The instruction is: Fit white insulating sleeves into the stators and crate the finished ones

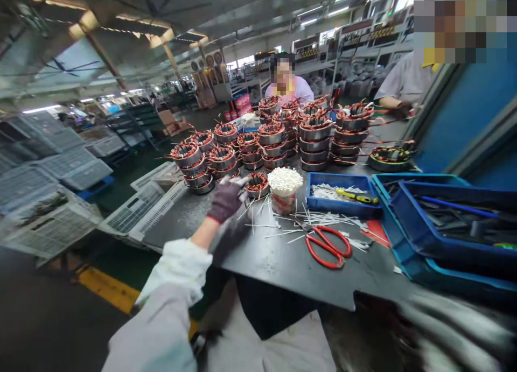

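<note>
Grey sleeve | gloved left hand — half-closed, grip unclear | copper-wound stator — axis upright

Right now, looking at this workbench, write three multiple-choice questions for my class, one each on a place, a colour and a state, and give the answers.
1. Where do the red-handled scissors lie?
A. Hanging on a wall
B. On the black tabletop
C. Inside a cardboard box

2. What colour is the tray holding the yellow-handled screwdriver?
A. Blue
B. Red
C. Green

3. What covers the hand reaching over the table?
A. Nothing, it is bare
B. A blue mitten
C. A dark glove with a red cuff

Answers:
1. B, because the scissors rest flat on the table among scattered white strips.
2. A, because the tray's walls are plainly blue.
3. C, because the dark fabric covers the fingers and ends in a red band at the wrist.
</note>
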A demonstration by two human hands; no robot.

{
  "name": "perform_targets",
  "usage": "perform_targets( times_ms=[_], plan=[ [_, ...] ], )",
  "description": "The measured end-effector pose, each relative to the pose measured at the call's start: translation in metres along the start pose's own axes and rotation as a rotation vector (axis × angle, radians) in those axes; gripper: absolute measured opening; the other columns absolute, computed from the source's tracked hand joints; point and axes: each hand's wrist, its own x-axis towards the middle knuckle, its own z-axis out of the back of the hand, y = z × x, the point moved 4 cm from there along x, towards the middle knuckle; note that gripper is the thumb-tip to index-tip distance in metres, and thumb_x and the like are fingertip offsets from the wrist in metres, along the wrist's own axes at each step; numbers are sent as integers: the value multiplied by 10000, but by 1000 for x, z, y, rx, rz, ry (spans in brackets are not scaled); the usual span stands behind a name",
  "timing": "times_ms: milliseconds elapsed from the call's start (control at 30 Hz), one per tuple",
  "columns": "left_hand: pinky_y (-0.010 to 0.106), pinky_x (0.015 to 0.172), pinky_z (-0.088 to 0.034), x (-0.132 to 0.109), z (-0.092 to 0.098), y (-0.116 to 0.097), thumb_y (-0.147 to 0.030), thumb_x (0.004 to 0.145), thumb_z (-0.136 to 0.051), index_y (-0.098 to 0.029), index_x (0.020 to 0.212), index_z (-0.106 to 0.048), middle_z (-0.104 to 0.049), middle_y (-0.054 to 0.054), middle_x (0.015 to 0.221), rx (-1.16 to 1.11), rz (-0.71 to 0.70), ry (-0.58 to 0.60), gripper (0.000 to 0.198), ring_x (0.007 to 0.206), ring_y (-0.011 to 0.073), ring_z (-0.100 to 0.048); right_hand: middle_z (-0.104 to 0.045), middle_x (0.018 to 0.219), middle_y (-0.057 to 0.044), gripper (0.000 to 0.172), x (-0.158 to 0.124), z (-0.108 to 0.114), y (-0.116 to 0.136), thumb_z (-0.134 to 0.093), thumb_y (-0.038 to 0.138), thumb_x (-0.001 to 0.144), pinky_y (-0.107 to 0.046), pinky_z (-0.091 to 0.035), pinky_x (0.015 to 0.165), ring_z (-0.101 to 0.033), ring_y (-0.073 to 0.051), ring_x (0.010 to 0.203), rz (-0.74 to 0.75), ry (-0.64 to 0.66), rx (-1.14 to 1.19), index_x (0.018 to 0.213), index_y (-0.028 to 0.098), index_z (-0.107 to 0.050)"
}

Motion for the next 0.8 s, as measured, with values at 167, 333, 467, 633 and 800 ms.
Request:
perform_targets(
  times_ms=[167,333,467,633,800],
  plan=[
    [444,1133,-391,73,-55,9,-368,658,-833,-230,1165,-715,-750,92,1189,-73,-24,263,539,1159,292,-647,-735,1260,-40,454,-41,-61,85,-530,162,916,-435,-582,999,-687,-219,1164,387,305,-19,1316,325,-671],
    [356,896,-496,86,-60,25,-491,754,-724,-186,1015,-746,-767,68,982,-183,15,346,401,890,238,-681,-718,1286,-124,372,-35,-127,95,-606,282,918,-547,-489,1060,-647,-309,1194,220,241,-296,1270,194,-689],
    [302,692,-482,55,-24,54,-614,841,-569,-137,934,-736,-722,56,811,-254,11,325,513,735,202,-631,-722,1278,-103,367,-40,-128,94,-632,301,913,-559,-446,1102,-644,-308,1201,184,212,-302,1266,218,-685],
    [363,805,-512,-49,-16,34,-601,744,-728,-203,808,-716,-696,32,734,-202,-173,310,404,732,221,-650,-738,1193,-107,336,-13,-134,103,-581,231,946,-486,-560,962,-682,-280,1096,54,84,-207,1272,238,-662],
    [513,1064,-476,-133,-14,15,-370,919,-617,-181,1166,-683,-754,127,1087,-344,-253,75,318,1107,300,-673,-677,1329,-126,449,16,-155,114,-576,235,953,-505,-517,1048,-592,-297,1255,166,140,-233,1402,233,-592]
  ],
)
